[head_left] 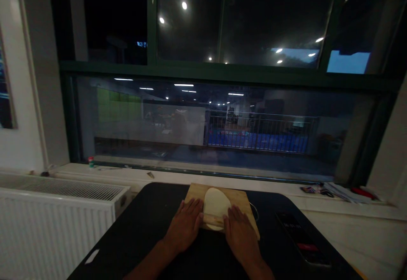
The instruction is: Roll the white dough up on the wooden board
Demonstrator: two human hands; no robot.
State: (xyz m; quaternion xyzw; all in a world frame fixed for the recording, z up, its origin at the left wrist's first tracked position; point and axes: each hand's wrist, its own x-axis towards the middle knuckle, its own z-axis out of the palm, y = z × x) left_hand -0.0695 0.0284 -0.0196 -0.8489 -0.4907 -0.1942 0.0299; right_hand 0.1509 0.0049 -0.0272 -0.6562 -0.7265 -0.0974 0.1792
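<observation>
Two bare forearms reach in from the bottom edge across a black tabletop (152, 225). The left hand (186, 225) and the right hand (238, 231) both lie flat, palms down and fingers stretched out, each pressing on one end of a wooden rolling pin (213, 220). Only the short middle stretch of the pin shows between them. The pin sits on the near edge of a pale, oval sheet of dough (216, 203), which rests on a wooden board (244, 206) at the far middle of the tabletop, just in front of the window sill.

To the right of the board, well apart from the hands, a dark phone (302, 237) lies on the tabletop, a red patch on its screen. A small white scrap (92, 256) lies near the tabletop's left corner. A white radiator (54, 216) stands at the left. On the sill there is a small object with a red and green top (91, 160) at the left, and papers (340, 190) at the right. Behind is a wide dark window (203, 119) with ceiling lights reflected in it.
</observation>
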